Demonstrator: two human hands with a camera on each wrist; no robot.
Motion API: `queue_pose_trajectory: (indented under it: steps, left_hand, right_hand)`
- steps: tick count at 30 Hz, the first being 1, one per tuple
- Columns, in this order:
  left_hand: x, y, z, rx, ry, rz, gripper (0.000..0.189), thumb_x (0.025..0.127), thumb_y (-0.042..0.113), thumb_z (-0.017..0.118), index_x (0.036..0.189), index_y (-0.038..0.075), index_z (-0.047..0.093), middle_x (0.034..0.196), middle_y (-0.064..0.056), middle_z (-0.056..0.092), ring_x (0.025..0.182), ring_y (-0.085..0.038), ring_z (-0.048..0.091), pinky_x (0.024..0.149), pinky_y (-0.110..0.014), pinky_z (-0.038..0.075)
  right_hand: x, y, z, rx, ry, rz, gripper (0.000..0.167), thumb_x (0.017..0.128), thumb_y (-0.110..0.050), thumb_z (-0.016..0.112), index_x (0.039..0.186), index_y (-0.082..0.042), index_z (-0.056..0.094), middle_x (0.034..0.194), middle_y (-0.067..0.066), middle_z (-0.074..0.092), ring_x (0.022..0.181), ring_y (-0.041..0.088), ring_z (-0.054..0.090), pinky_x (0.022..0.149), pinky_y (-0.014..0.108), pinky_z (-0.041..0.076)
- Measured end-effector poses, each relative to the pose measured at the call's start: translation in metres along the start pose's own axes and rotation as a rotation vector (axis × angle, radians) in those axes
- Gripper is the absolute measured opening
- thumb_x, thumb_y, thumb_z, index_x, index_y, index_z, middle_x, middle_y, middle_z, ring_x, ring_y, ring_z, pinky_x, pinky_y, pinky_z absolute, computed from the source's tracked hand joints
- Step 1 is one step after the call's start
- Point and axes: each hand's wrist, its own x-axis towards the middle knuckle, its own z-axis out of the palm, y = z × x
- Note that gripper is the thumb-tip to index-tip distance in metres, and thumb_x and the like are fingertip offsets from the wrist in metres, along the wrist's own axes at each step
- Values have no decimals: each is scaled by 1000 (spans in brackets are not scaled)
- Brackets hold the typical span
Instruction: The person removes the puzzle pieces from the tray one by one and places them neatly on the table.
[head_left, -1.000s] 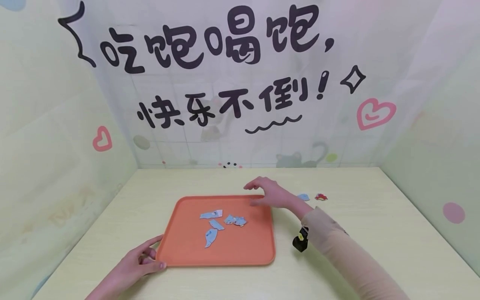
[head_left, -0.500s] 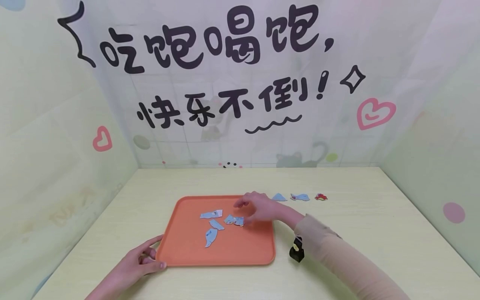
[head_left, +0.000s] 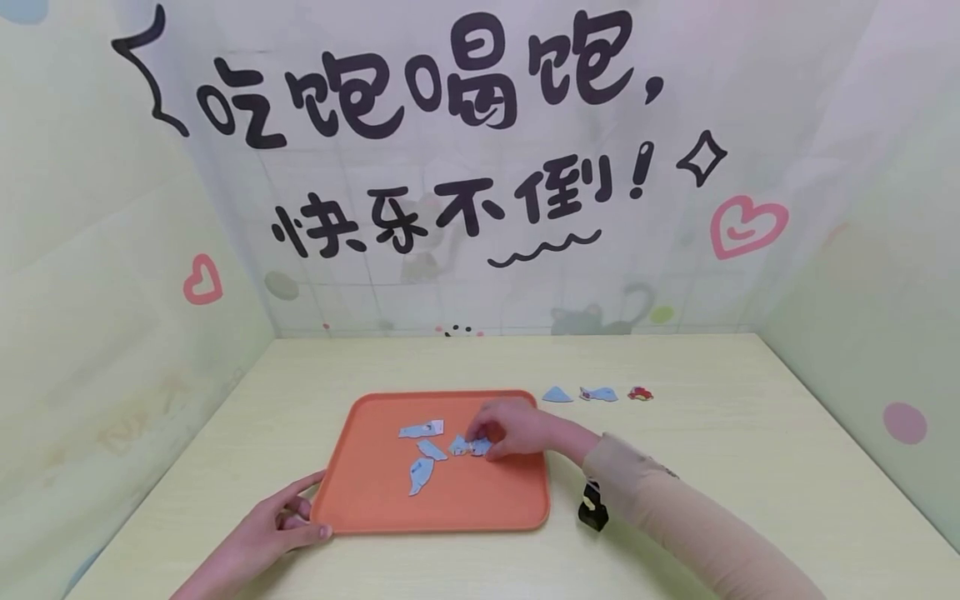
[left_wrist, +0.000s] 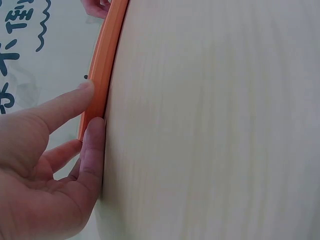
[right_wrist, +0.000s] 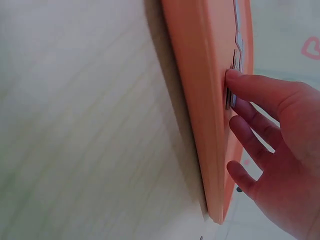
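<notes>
An orange tray (head_left: pixel 375 508) lies on the table with several flat, light-blue puzzle pieces inside. At its near left corner my left hand (head_left: pixel 273 521) holds the rim, thumb on the front and a finger along the left side. Over the tray's right half, my right hand (head_left: pixel 513 427) pinches a puzzle piece (head_left: pixel 480 448) between thumb and forefinger; in the right wrist view this piece looks to be still low at the tray floor. Touching or overlapping it on the left is another blue puzzle piece (head_left: pixel 458 446). Further left lie a long piece (head_left: pixel 422 429), a small piece (head_left: pixel 432 450) and a curved piece (head_left: pixel 422 476).
Beyond the tray's far right corner, a triangular blue piece (head_left: pixel 557 395), a wavy blue piece (head_left: pixel 598 394) and a red piece (head_left: pixel 641 393) lie in a row on the table (head_left: pixel 712 467). A printed cloth wall (head_left: pixel 450 292) stands behind.
My right hand has come from above the tray's far right edge down and inward to the puzzle pieces, and its fingers have closed on one. The left hand stays at the corner.
</notes>
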Motion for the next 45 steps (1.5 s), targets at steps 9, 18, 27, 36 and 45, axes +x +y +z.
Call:
queue_pose_trajectory:
  steps: [9,18,27,36,45]
  left_hand:
    - [0,2,1,25,4,-16,85,86,26,76,153,0,30,99,-7,57,75,-9,48,66,-22,40]
    - [-1,0,-1,11,-10,26,86,86,25,76,153,-2,29,98,-8,58,74,-7,48,65,-21,41]
    - [-1,1,-1,16,-9,10,86,86,26,76,153,-1,29,99,-8,58,74,-7,48,65,-22,40]
    - [-3,2,0,-6,-10,35,86,86,23,76,153,-2,28,100,-9,56,74,-6,47,65,-21,41]
    - [-2,3,1,25,10,-20,84,87,25,76,154,2,30,101,-7,57,76,-9,48,66,-23,40]
  right_hand:
    - [-1,-2,1,0,2,36,26,86,-18,78,111,-19,71,104,-7,64,93,6,54,84,20,47]
    - [-4,-1,-5,58,11,19,27,85,-14,77,111,-16,70,108,-4,66,100,9,58,90,23,48]
    - [-8,1,-12,78,38,17,25,85,-9,74,108,-18,71,107,-7,66,102,12,58,93,29,49]
    - [-24,11,-28,133,93,50,29,86,-8,73,114,-12,70,108,-2,63,104,17,57,94,36,47]
    - [-50,35,-48,129,201,2,29,85,-7,74,114,-9,69,109,2,68,102,26,60,95,49,48]
